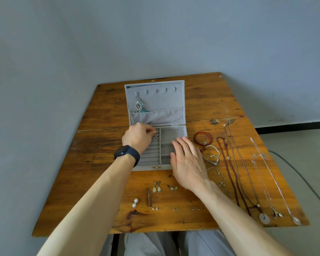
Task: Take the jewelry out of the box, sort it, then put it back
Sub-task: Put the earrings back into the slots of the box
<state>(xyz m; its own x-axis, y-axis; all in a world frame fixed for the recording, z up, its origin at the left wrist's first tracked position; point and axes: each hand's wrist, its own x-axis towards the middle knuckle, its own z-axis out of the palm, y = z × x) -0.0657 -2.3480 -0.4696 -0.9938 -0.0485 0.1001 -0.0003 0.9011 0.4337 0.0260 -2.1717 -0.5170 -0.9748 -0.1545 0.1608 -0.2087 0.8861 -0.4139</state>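
Note:
An open grey velvet jewelry box point(181, 131) stands in the middle of the wooden table point(211, 100). On a hook of its raised lid hangs a silver and blue earring point(139, 106). My left hand point(138, 136) pinches a pair of small silver earrings point(155, 136) over the back of the box's ring-slot section. Spread flat, my right hand point(187, 161) rests against the box's right front side, fingers apart, holding nothing. In front of the box lie several earrings, among them a pale drop pair point(157, 187) and a pearl pair point(134, 202).
Right of the box lie a red bead bracelet point(202, 138), a silver bangle point(212, 154), a dark bead necklace point(229, 169) and thin silver chains point(266, 178) with pendants near the front edge. A small wooden stick point(148, 197) lies among the earrings. A wall stands behind.

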